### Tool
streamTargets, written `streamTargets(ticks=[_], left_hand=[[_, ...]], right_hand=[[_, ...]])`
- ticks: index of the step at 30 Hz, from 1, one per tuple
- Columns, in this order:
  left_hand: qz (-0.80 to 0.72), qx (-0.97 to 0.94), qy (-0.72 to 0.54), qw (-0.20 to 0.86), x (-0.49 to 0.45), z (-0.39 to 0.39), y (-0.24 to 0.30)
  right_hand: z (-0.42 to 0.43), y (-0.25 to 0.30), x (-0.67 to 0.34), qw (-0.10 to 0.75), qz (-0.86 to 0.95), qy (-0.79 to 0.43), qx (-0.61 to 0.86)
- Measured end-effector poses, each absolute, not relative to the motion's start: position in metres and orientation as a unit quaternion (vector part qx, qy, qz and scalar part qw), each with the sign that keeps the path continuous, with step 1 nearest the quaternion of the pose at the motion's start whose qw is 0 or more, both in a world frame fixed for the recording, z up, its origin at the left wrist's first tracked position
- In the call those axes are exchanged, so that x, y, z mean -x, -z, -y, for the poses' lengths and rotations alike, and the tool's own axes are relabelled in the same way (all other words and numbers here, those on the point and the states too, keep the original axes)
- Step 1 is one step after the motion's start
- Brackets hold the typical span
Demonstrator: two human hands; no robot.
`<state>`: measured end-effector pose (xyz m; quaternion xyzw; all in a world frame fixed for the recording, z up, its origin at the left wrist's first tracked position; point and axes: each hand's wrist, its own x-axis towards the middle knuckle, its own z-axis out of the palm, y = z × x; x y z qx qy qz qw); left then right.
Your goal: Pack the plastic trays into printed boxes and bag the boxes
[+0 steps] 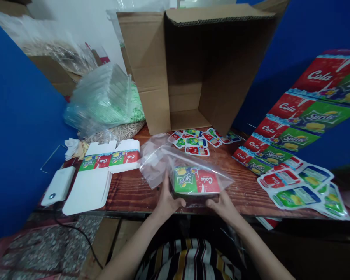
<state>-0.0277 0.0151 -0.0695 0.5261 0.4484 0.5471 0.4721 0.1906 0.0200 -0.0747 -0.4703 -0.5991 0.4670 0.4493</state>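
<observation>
A small printed box (196, 180), green with Sprite on one half and red with Cola on the other, lies inside a clear plastic bag (154, 163) at the table's front edge. My left hand (169, 200) grips its left end through the film, thumb toward me. Around the right end, my right hand (221, 204) is closed the same way. The bag's loose film spreads to the left and behind the box. Fingers on the far sides are partly hidden by the box and plastic.
A large open cardboard box (151, 74) stands behind. To the right rises a stack of Cola and Sprite boxes (272, 134) beside bottle-shaped cards (294, 194). Flat unfolded cartons (89, 190) and a white device (58, 186) with a cable lie left.
</observation>
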Motion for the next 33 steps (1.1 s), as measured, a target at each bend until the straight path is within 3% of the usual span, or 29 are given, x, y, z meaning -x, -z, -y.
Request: streamTargets(ticks=[3, 9, 17, 21, 25, 33], left_hand=[[-0.404, -0.508, -0.567, 0.507, 0.024, -0.019, 0.054], [-0.396, -0.487, -0.575, 0.524, 0.009, -0.025, 0.057], [-0.412, -0.530, -0.518, 0.531, 0.026, -0.023, 0.080], [-0.461, -0.543, -0.506, 0.487, 0.038, -0.022, 0.058], [-0.419, -0.527, -0.519, 0.527, 0.030, -0.027, 0.057], [-0.435, -0.540, -0.462, 0.552, 0.036, -0.027, 0.088]], right_hand=[[-0.027, 0.060, -0.183, 0.509, 0.562, -0.463, 0.460], [-0.036, 0.070, -0.172, 0.519, 0.547, -0.472, 0.457], [-0.031, 0.077, -0.197, 0.392, 0.640, -0.453, 0.481], [-0.031, 0.063, -0.200, 0.475, 0.608, -0.426, 0.474], [-0.034, 0.069, -0.183, 0.507, 0.548, -0.470, 0.469], [-0.034, 0.092, -0.193, 0.399, 0.617, -0.474, 0.486]])
